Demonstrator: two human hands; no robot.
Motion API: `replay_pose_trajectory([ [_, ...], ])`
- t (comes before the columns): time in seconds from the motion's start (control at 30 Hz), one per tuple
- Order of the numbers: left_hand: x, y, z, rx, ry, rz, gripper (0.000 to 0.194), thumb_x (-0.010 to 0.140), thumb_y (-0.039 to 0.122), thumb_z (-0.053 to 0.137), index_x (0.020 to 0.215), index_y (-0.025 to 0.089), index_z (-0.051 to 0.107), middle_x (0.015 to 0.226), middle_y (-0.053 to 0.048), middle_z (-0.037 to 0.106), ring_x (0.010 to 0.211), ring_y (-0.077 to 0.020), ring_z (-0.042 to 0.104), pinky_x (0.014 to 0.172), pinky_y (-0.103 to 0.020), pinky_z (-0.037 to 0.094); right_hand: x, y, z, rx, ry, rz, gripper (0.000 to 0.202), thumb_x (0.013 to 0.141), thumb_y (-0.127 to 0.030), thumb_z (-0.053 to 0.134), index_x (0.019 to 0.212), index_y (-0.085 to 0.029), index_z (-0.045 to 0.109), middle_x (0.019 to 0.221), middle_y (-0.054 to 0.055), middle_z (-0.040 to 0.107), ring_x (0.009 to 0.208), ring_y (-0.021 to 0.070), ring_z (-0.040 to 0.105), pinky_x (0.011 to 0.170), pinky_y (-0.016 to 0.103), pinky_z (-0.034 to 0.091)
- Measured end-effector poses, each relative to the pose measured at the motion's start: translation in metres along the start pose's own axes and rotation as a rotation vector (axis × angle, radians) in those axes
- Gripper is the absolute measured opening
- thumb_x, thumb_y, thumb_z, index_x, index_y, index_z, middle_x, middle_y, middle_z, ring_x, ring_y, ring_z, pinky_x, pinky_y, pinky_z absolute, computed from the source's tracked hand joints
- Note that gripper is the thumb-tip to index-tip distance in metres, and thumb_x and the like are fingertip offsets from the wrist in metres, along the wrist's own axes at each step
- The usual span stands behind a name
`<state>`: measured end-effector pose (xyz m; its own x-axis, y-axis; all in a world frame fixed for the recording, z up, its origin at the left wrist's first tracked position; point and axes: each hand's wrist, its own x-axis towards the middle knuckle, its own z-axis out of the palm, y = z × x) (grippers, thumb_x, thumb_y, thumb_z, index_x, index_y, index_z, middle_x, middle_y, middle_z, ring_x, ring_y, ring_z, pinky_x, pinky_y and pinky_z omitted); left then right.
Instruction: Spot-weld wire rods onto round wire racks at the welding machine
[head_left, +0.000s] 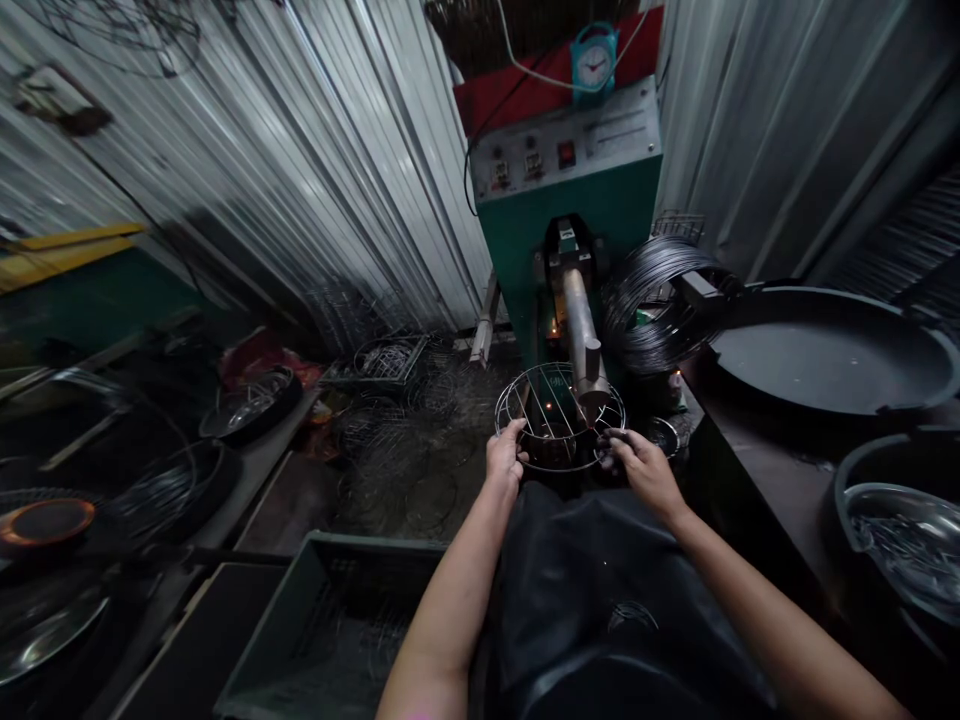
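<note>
A round wire rack [555, 468] with parallel cross wires sits beneath the blunt metal electrode arm [583, 325] of a green spot-welding machine [501, 250]. My left hand [505, 458] is closed on the rack's left rim, thumb on top. At the right rim, close to the electrode tip, my right hand [639, 466] pinches the wire with darkened fingertips. Whether those fingers also hold a small separate piece is too dark to tell. Small orange glints show near the rack and the machine.
To the right are a coil of wire [637, 310], a wide dark pan [810, 350] and a bucket [847, 500] holding a bowl of small metal pieces [904, 545]. A green crate [274, 625] stands at lower left. Wire pieces [390, 360] lie beyond it. A blue clock [594, 62] tops the machine.
</note>
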<state>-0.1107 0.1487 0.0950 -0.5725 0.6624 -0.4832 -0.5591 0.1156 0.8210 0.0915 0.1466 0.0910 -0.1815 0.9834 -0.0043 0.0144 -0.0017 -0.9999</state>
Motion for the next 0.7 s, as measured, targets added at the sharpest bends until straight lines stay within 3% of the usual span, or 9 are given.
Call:
replay_pose_trajectory([
  [0.13,0.002,0.0,-0.001,0.013,0.012,0.008,0.03,0.051,0.024,0.072,0.059,0.017,0.044,0.046,0.009,0.037,0.033,-0.0033,0.03,0.029,-0.018,0.023,-0.037,0.033,-0.046,-0.005,0.117,0.149,0.041,0.07,-0.048,0.058,0.096,-0.015,0.06,0.08,0.007,0.065,0.056,0.0141,0.057,0.049,0.026,0.046],
  [0.27,0.002,0.002,-0.002,0.01,-0.002,-0.01,0.032,0.051,0.022,0.073,0.056,0.017,0.042,0.046,0.01,0.035,0.033,-0.0021,0.029,0.03,-0.017,0.022,-0.077,0.079,-0.083,-0.151,0.029,0.391,0.036,0.067,-0.042,0.057,0.089,-0.015,0.064,0.067,0.004,0.062,0.053,0.0126,0.055,0.048,0.025,0.045],
  [0.33,0.001,0.002,-0.002,-0.007,-0.018,-0.031,0.035,0.051,0.021,0.073,0.056,0.017,0.039,0.045,0.011,0.032,0.033,-0.0007,0.026,0.031,-0.015,0.019,-0.088,0.094,-0.089,-0.207,-0.019,0.446,0.031,0.067,-0.039,0.055,0.086,-0.015,0.064,0.063,0.002,0.06,0.05,0.0115,0.053,0.046,0.024,0.043],
  [0.43,-0.005,0.001,-0.001,-0.031,0.002,-0.058,0.035,0.052,0.019,0.072,0.057,0.017,0.037,0.046,0.011,0.032,0.033,0.0001,0.024,0.031,-0.015,0.016,-0.09,0.104,-0.088,-0.217,0.013,0.426,0.028,0.069,-0.035,0.052,0.089,-0.017,0.06,0.061,-0.001,0.059,0.046,0.0098,0.049,0.044,0.023,0.04],
  [0.53,-0.012,0.001,-0.003,-0.046,0.016,-0.019,0.03,0.053,0.018,0.07,0.06,0.017,0.041,0.047,0.011,0.036,0.034,-0.0005,0.027,0.032,-0.015,0.017,-0.088,0.106,-0.087,-0.192,0.07,0.39,0.025,0.07,-0.036,0.052,0.087,-0.018,0.056,0.06,-0.002,0.058,0.044,0.0094,0.046,0.043,0.023,0.038],
  [0.63,-0.017,0.001,-0.006,-0.044,-0.004,0.029,0.029,0.051,0.019,0.07,0.062,0.016,0.043,0.048,0.01,0.037,0.036,-0.0015,0.031,0.032,-0.015,0.017,-0.089,0.105,-0.089,-0.184,0.037,0.386,0.023,0.071,-0.039,0.051,0.078,-0.017,0.057,0.062,-0.001,0.057,0.046,0.0096,0.046,0.044,0.023,0.038],
  [0.7,-0.019,0.001,-0.007,-0.033,-0.007,0.034,0.028,0.051,0.019,0.069,0.063,0.016,0.044,0.048,0.01,0.037,0.036,-0.002,0.032,0.033,-0.015,0.017,-0.092,0.105,-0.09,-0.177,0.016,0.388,0.026,0.071,-0.038,0.05,0.083,-0.017,0.058,0.066,0.0,0.058,0.047,0.0097,0.047,0.044,0.024,0.037],
])
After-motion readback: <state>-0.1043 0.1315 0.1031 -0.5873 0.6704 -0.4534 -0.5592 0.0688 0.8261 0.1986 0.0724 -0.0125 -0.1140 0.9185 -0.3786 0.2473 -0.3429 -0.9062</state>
